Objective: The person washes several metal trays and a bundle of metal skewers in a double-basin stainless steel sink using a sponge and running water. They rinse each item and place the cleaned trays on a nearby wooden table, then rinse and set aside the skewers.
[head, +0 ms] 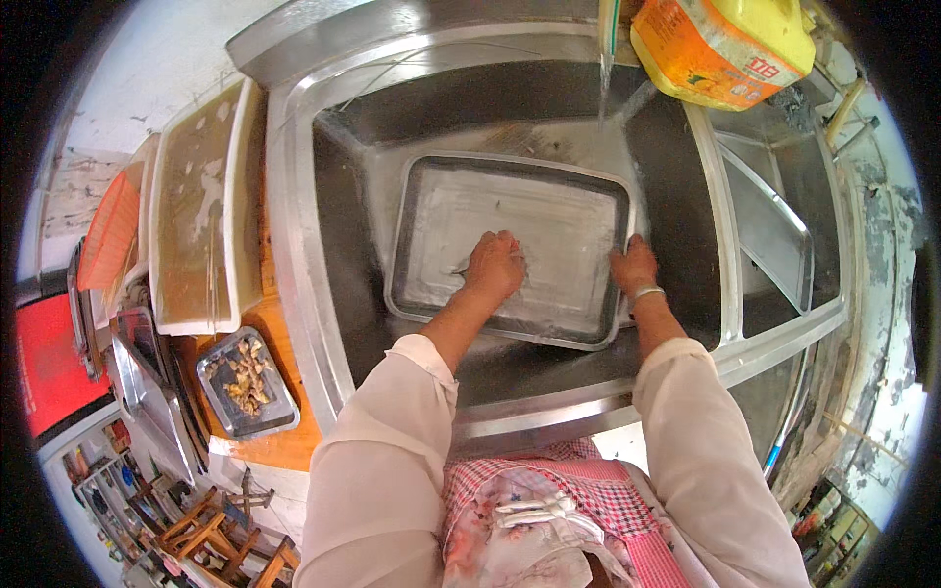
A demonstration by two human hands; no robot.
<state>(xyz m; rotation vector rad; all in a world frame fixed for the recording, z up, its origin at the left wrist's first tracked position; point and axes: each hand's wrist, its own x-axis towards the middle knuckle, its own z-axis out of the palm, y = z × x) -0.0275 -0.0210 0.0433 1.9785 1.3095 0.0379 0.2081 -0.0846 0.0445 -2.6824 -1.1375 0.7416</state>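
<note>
A rectangular metal tray (514, 198) lies slightly turned in the large basin of a stainless steel sink (349, 220). My left hand (498, 266) is over the tray's floor, its fingers curled down. Bits of a small dark thing show at the edges of that hand, too blurred to name. At the tray's right rim, my right hand (634, 266) grips the edge, with a bracelet (647, 292) on its wrist. Water (605, 77) runs from a hose end (608, 29) into the basin, behind the tray.
Another metal tray (772, 220) leans in the smaller right basin. A yellow plastic jug (724, 51) stands at the back right. To the left, a white tub (195, 213) of cloudy liquid and a small tray (283, 415) of ginger-like roots rest on a wooden top (283, 323).
</note>
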